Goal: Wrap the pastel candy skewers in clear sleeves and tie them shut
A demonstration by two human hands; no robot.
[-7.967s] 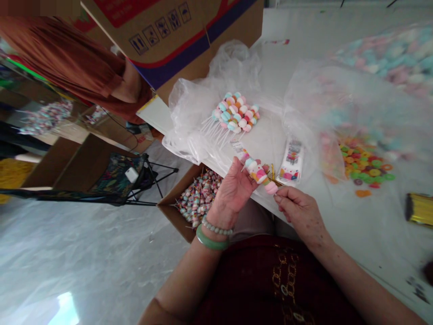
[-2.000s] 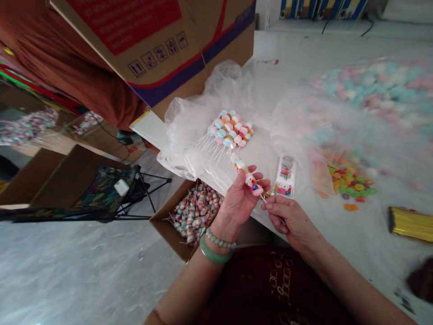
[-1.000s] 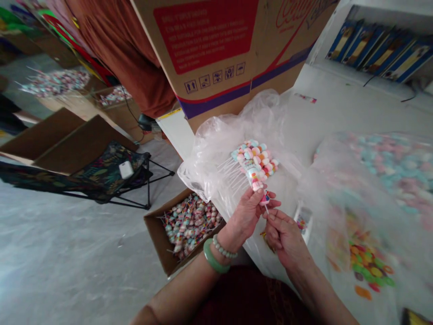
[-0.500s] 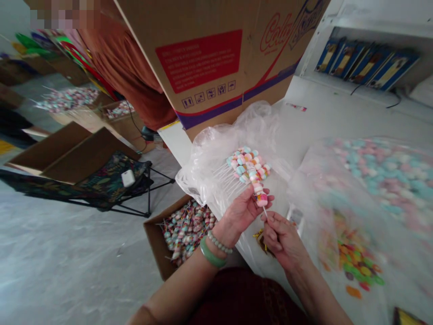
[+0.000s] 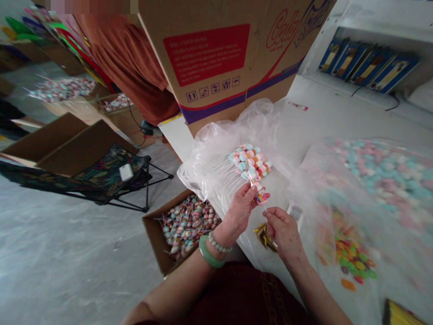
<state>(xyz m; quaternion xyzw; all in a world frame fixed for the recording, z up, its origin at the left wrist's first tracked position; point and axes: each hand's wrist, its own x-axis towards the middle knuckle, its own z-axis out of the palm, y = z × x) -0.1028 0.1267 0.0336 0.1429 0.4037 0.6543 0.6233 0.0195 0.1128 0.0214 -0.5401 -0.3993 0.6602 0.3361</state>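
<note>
My left hand (image 5: 241,210) is closed round a wrapped marshmallow skewer (image 5: 257,192), held upright over the table edge. My right hand (image 5: 282,228) is pinched on the skewer's white stick just below the candy, with gold twist ties (image 5: 263,234) under its fingers. Behind the hands, a bunch of pastel marshmallow skewers (image 5: 251,161) lies on a clear plastic bag (image 5: 219,149) on the white table (image 5: 324,122).
An open carton of wrapped skewers (image 5: 184,223) sits on the floor at my left. A large cardboard box (image 5: 223,58) stands at the table's far side. Bags of loose marshmallows (image 5: 382,171) and coloured ring candies (image 5: 352,257) lie to the right. A folding stool (image 5: 111,176) stands left.
My hands turned the skewer from lying sideways to upright and worked at its lower end. The view swung up and left, showing more of the big box.
</note>
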